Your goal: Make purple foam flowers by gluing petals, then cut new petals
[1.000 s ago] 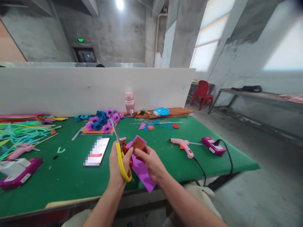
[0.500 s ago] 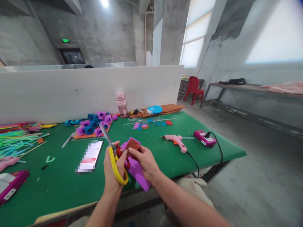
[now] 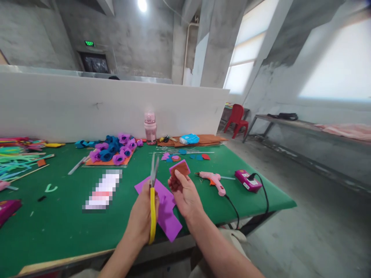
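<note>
My left hand [image 3: 144,214] is closed around scissors [image 3: 152,216] with a yellow handle, their blades pointing away from me and slightly parted. My right hand [image 3: 185,195] pinches a small brown felt piece [image 3: 180,168] with a purple edge showing behind it. Under and between the hands lies a larger purple sheet [image 3: 169,224] with a notch cut from its right side, near the table's front edge. Whether the left fingers also touch the sheet is hidden.
A pink glue gun [image 3: 213,181] rests to the right, beside a magenta power box [image 3: 247,180]. Felt flowers [image 3: 111,148] sit at the back left, behind a blurred phone [image 3: 102,191]. A pink bottle [image 3: 150,129] stands by the white partition [image 3: 116,104].
My hands have moved apart. The brown piece has come away to the right in my right hand, and the scissors have turned more upright. The view has shifted slightly.
</note>
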A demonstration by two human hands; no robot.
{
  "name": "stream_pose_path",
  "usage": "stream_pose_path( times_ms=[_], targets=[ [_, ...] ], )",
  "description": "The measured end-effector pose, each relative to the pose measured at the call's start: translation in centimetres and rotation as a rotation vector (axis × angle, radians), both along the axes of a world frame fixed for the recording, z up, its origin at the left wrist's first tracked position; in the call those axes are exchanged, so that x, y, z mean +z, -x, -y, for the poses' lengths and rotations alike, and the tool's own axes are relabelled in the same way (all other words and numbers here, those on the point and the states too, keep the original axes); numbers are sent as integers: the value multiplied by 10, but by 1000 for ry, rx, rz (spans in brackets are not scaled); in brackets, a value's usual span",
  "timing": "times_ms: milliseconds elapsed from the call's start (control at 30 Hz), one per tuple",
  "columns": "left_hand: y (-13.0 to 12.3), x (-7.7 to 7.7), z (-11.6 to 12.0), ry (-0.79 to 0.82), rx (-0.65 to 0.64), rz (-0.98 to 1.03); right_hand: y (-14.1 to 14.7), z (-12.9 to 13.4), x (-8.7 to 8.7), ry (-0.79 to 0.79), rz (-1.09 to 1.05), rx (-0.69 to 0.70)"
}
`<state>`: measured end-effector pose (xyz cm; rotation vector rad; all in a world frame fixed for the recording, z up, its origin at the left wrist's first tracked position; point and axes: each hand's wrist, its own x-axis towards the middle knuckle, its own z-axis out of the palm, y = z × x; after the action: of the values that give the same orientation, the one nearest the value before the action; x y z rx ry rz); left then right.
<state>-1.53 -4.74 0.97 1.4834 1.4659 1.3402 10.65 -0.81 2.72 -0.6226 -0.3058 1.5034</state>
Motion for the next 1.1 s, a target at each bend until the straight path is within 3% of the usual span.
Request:
stream_pose_path(
  times_ms=[167,300,600,1100],
  targets=[
    [-7,5,11,-8,-152,-472,-1,0,-2,-3,-5,-35],
    [-10,7,14,37,-185,-617,1,1,-3,-35,-3,-38],
    [-17,6,12,73,-211,-578,2,4,-1,-49,-79,12],
    [-18,11,14,110,-227,-602,-2,3,-3,-31,1,-9]
  ],
)
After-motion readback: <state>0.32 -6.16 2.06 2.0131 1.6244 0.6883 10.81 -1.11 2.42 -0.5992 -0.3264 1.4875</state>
